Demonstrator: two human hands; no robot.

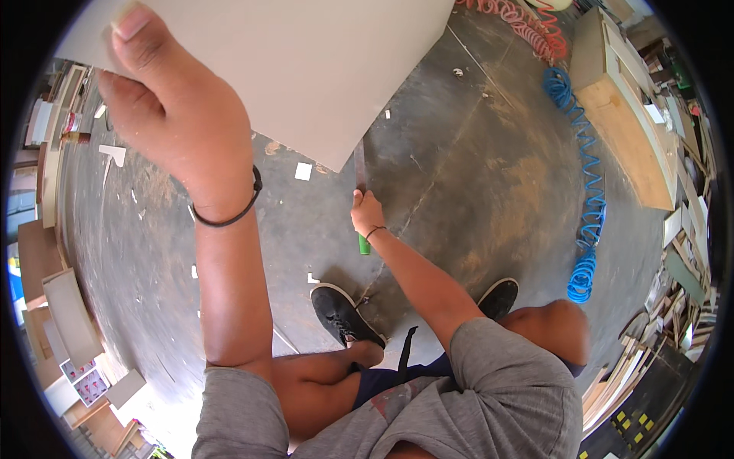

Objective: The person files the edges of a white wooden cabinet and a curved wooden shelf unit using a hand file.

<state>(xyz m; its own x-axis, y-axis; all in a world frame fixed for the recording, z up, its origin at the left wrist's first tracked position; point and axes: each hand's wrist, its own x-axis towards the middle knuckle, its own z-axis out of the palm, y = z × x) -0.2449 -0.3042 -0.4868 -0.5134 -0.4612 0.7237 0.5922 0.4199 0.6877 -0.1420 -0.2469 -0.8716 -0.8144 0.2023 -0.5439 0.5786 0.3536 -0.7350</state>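
Note:
A large pale beige board [321, 61] fills the top of the view, one corner pointing down toward me. My left hand [180, 115] is closed on its left edge, thumb on the upper face and fingers curled at the side. My right hand [368, 213] grips a flat metal file [361, 164] with a green handle whose end sticks out below the fist. The file's blade reaches up to the board's edge near the lower corner, and its far end is hidden behind the board.
Offcuts such as a white scrap [303, 171] litter the concrete floor [459, 199]. A coiled blue air hose [589, 176] runs down the right, beside a wooden cabinet [627, 115]. A red coiled hose [527, 27] lies at the top. Wood pieces [650, 336] are piled at right, panels [69, 314] at left.

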